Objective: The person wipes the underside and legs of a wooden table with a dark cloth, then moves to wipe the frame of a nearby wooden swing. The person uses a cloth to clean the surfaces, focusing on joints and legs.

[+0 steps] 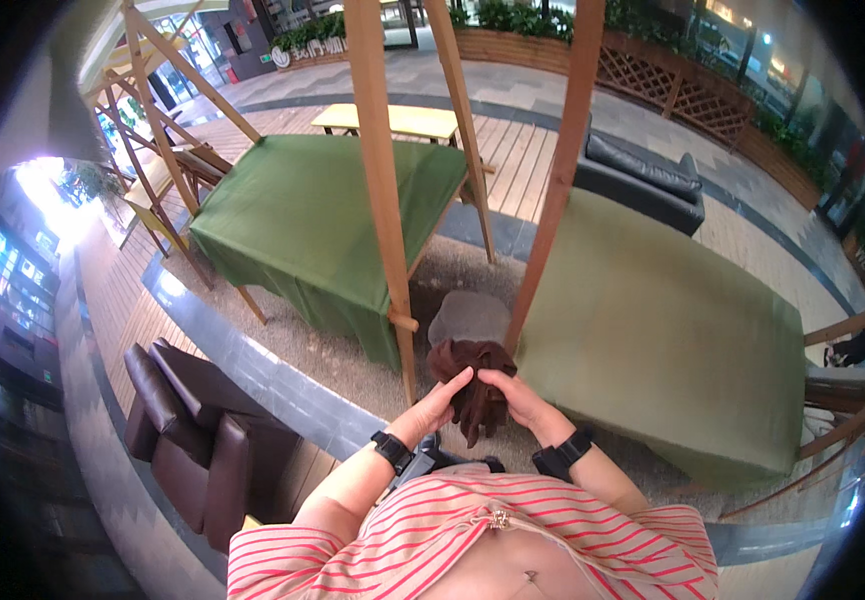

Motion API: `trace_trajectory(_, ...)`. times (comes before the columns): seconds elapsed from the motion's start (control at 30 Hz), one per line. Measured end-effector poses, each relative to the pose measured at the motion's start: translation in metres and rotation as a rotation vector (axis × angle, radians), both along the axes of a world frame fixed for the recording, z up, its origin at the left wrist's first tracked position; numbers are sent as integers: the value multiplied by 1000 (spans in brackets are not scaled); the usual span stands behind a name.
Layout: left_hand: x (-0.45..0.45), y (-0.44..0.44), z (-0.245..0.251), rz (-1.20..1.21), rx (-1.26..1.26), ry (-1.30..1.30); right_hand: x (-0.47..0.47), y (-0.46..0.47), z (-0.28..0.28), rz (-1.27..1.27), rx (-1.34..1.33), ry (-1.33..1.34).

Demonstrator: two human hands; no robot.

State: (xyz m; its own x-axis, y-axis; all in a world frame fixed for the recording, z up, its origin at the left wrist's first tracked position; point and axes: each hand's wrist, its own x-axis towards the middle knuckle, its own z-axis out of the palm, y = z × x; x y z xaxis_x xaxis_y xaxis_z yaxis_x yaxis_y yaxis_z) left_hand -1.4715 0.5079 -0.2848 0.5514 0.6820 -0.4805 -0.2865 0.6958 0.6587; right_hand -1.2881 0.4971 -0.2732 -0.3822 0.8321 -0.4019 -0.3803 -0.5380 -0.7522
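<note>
A bunched dark brown cloth (474,360) hangs between my two hands in front of my body. My left hand (436,403) grips its left side, the thumb lying on top. On the opposite side my right hand (519,397) pinches it with the thumb pointing inward. Both thumb tips are close together near the cloth's middle, and the fingers behind it are mostly hidden. Loose folds droop below the hands. Just beyond the cloth, a grey rounded object (470,316) rests low near the ground; I cannot tell what it is.
Green-covered tables stand ahead-left (290,210) and right (672,352). Wooden posts (380,165) (564,165) rise close before me. A brown leather armchair (207,442) is at left, a black sofa (639,180) behind the right table, and a yellow bench (387,120) farther back.
</note>
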Motion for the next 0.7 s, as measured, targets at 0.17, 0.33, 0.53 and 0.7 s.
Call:
trace_trajectory(0.17,-24,34,38,105,167,7,-20,29,5,-104,588,-383)
trace_trajectory(0.33,-80,91,118,413,123,-78,-21,36,7,-32,270,-339)
trace_trajectory(0.53,-121,177,262,802,804,-239,-29,27,-5,-11,179,-375)
trace_trajectory(0.7,-85,268,379,903,1265,52,-38,17,-15,-66,166,-411)
